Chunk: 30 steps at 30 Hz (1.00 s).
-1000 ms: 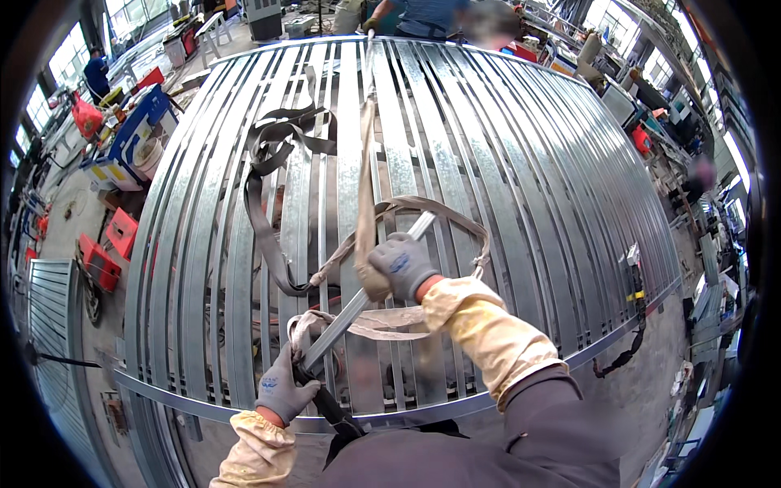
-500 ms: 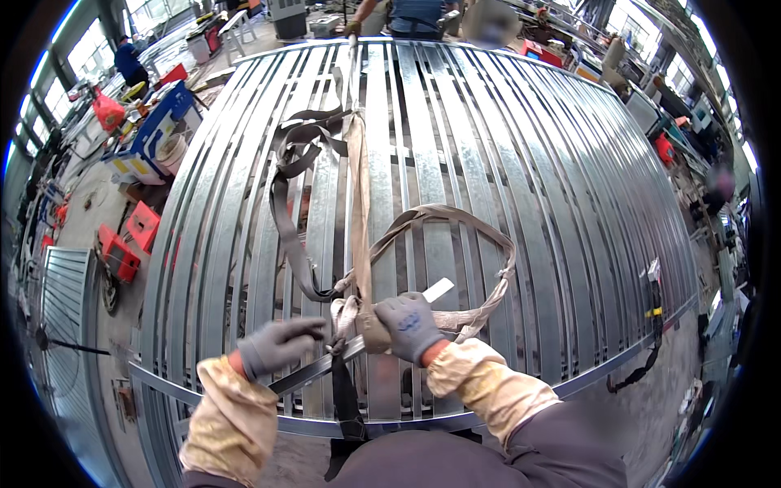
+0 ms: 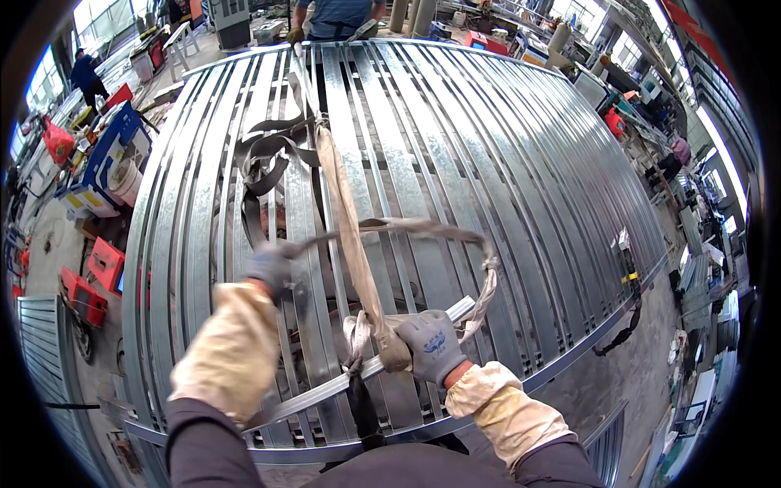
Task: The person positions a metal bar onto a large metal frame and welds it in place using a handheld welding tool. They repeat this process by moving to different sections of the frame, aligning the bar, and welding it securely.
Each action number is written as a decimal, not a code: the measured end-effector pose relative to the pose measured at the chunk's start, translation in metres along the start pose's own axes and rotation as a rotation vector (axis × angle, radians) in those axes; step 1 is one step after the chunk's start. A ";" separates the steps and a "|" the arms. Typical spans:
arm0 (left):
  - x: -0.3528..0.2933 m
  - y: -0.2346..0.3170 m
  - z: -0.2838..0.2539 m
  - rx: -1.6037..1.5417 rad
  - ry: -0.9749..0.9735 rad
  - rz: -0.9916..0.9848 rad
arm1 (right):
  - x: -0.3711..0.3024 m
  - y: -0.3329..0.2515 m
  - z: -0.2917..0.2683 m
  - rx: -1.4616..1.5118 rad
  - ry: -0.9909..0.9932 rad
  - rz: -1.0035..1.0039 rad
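Observation:
My right hand [image 3: 433, 346], in a grey glove, is closed around a long silvery metal bar [image 3: 313, 398] that slants across the near end of a stack of galvanized steel channels [image 3: 399, 154]. Against its fingers lies the folded end of a taut beige webbing strap [image 3: 346, 215], which runs away from me along the stack. My left hand [image 3: 275, 268], gloved and blurred, grips a slack webbing loop [image 3: 443, 229] that arcs over to the right hand. Beside the bar is a pale knotted strap [image 3: 355, 333], with a black strap [image 3: 362, 407] hanging below it.
A dark strap [image 3: 264, 154] lies coiled on the channels at left. At the far end stands another person [image 3: 338, 18], one gloved hand by the strap. Red boxes [image 3: 93, 276] and a blue-and-white bin [image 3: 102, 171] stand on the left floor; a black strap [image 3: 626, 313] hangs at right.
My left hand has moved up and forward, drawing the slack loop to the left. My right hand stays on the bar. The whole view has shifted and tilted slightly.

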State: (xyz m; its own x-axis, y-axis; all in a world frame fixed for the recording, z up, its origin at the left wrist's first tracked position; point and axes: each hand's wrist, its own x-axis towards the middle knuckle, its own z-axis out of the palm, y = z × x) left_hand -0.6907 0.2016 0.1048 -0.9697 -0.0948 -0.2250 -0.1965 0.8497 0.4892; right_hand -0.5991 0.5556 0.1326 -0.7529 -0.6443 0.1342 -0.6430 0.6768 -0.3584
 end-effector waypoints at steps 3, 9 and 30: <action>-0.019 -0.143 -0.142 0.031 0.424 -0.116 | -0.001 -0.015 -0.007 0.004 -0.006 -0.009; -0.153 -0.413 -0.379 0.554 0.874 -0.673 | -0.006 -0.022 -0.009 0.039 -0.013 -0.024; -0.133 -0.023 -0.026 0.135 -0.476 0.185 | 0.002 -0.007 0.026 0.005 -0.053 0.099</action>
State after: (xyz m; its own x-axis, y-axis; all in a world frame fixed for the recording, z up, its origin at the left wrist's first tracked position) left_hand -0.5605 0.1808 0.1454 -0.8074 0.2826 -0.5180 0.0230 0.8923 0.4509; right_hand -0.5925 0.5408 0.1113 -0.8038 -0.5929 0.0487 -0.5654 0.7361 -0.3721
